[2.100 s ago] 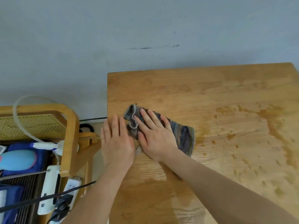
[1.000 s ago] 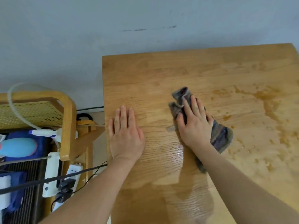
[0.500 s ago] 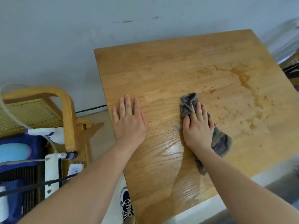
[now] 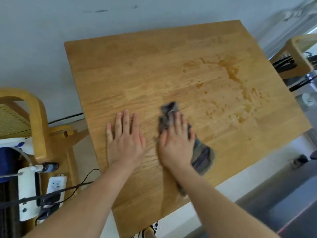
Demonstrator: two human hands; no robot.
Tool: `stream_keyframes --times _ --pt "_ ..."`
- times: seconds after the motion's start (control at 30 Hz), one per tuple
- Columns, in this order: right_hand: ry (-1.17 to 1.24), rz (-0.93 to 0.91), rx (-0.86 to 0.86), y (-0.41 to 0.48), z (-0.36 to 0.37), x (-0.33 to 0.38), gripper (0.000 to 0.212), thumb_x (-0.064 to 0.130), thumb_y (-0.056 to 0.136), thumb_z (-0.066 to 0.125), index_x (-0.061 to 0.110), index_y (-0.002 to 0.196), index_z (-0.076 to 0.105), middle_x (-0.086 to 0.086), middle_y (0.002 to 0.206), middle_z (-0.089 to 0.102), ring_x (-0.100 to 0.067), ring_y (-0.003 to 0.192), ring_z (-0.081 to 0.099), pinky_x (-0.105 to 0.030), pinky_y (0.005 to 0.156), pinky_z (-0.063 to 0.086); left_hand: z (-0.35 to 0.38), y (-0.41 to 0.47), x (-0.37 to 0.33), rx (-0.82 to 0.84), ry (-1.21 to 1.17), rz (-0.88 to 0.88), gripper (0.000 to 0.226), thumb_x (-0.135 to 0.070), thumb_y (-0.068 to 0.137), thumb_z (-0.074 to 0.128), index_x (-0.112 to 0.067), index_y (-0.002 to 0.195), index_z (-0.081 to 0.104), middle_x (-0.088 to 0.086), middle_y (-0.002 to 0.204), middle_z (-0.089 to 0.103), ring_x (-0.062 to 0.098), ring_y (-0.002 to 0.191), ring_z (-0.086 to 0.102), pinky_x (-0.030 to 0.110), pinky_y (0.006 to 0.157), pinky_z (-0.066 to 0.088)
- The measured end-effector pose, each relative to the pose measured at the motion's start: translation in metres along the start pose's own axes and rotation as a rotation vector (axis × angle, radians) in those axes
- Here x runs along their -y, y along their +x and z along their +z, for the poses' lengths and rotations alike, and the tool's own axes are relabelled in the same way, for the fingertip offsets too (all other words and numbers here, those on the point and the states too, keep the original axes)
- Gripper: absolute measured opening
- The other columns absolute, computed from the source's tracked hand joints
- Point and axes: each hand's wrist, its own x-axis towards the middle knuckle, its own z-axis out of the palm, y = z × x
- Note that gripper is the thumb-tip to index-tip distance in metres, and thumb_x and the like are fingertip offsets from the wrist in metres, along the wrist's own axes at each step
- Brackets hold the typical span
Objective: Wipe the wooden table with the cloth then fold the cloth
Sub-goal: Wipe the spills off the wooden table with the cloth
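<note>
1. Right hand (image 4: 176, 143): fingers straight, pressing on the cloth (image 4: 200, 155).
2. Left hand (image 4: 126, 140): spread flat on the table (image 4: 137, 66).
3. Cloth: mid-table, crumpled; likely soft, light, damp; best gripped by corners for folding.
4. Spill (image 4: 231, 73): beyond, unwiped.

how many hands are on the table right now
2. The left hand lies flat on the bare table, beside the right hand, which presses the cloth. None seems hidden.
</note>
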Motion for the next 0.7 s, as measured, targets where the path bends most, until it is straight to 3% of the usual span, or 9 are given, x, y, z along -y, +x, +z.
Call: stream_keyframes --times 0.1,0.2,0.3,0.4,0.53,0.63,0.7 --pt "0.051 -0.258 0.081 -0.033 0.007 0.019 0.054 0.041 0.102 0.019 0.028 0.154 0.020 0.007 0.162 0.009 -0.011 0.150 -0.002 -0.044 0.119 0.004 0.001 0.000 -0.001 -0.002 0.013 -0.009 0.063 -0.045 0.096 0.022 -0.024 0.154 0.008 0.003 0.162 0.002 0.022 0.148 -0.004 0.048 0.119 0.001" --pt "-0.012 -0.386 0.075 -0.018 -0.006 -0.034 0.053 0.043 0.101 0.022 0.033 0.153 0.021 0.010 0.162 0.012 -0.008 0.149 0.003 -0.041 0.119 0.008 -0.001 0.000 -0.001 -0.038 0.006 -0.003 0.059 -0.041 0.097 0.018 -0.025 0.153 0.013 0.002 0.162 0.008 0.022 0.148 0.000 0.048 0.119 0.004" --pt "-0.018 -0.055 0.048 -0.001 -0.021 -0.096 0.055 0.043 0.101 0.017 0.032 0.154 0.016 0.011 0.163 0.004 -0.007 0.149 -0.001 -0.045 0.120 0.010 0.001 -0.003 -0.001 -0.032 -0.004 0.007 0.057 -0.040 0.099 0.015 -0.026 0.153 0.009 0.003 0.162 0.005 0.023 0.148 -0.002 0.048 0.119 0.002" --pt "0.025 0.114 0.010 -0.027 -0.013 -0.073 0.057 0.041 0.100 0.016 0.026 0.155 0.014 0.006 0.163 0.000 -0.011 0.150 -0.005 -0.047 0.120 0.005 0.001 -0.004 -0.004 -0.050 -0.007 -0.002 0.056 -0.038 0.099 0.016 -0.025 0.154 0.010 0.006 0.162 0.006 0.025 0.148 -0.001 0.051 0.119 0.002" --pt "0.053 -0.207 0.044 -0.086 0.008 -0.011 0.055 0.040 0.100 0.023 0.027 0.154 0.021 0.003 0.163 0.013 -0.015 0.150 0.003 -0.048 0.119 0.007 0.001 -0.008 -0.014 -0.042 -0.007 -0.026 0.056 -0.037 0.100 0.020 -0.022 0.153 0.012 0.009 0.162 0.007 0.028 0.148 0.000 0.053 0.117 0.004" --pt "0.032 -0.393 0.073 -0.076 0.000 -0.044 0.053 0.042 0.101 0.026 0.032 0.152 0.025 0.007 0.162 0.017 -0.013 0.150 0.007 -0.043 0.119 0.009 0.007 -0.022 -0.024 -0.048 -0.017 -0.037 0.055 -0.039 0.100 0.019 -0.024 0.153 0.013 0.008 0.162 0.007 0.027 0.148 0.001 0.053 0.117 0.003" --pt "0.013 -0.371 0.042 -0.061 -0.010 -0.088 0.052 0.044 0.101 0.026 0.035 0.152 0.027 0.009 0.161 0.017 -0.011 0.149 0.009 -0.042 0.119 0.011 0.007 -0.028 -0.023 -0.032 -0.014 -0.052 0.056 -0.042 0.100 0.016 -0.026 0.154 0.008 0.006 0.162 0.004 0.026 0.148 -0.001 0.053 0.118 0.002"
